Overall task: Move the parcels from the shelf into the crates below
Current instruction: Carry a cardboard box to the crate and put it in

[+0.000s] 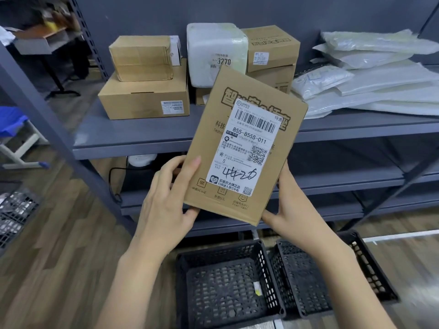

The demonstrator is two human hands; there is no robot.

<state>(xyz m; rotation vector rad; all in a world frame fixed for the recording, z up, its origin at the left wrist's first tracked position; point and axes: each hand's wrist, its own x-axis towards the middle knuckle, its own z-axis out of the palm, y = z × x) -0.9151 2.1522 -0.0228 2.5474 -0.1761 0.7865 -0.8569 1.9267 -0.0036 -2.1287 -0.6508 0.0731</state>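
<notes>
I hold a flat brown cardboard parcel with a white shipping label, tilted up in front of the shelf. My left hand grips its lower left edge, thumb on the front face. My right hand grips its lower right corner from behind. Two black perforated crates stand on the floor below: the left crate and the right crate. On the grey shelf rest more parcels: stacked brown boxes, a white wrapped parcel, and white mailer bags.
A slanted grey shelf post runs down the left side. Lower shelf boards sit behind the parcel. Another black crate stands at the far left on the wooden floor. A blue-topped stool is at the left edge.
</notes>
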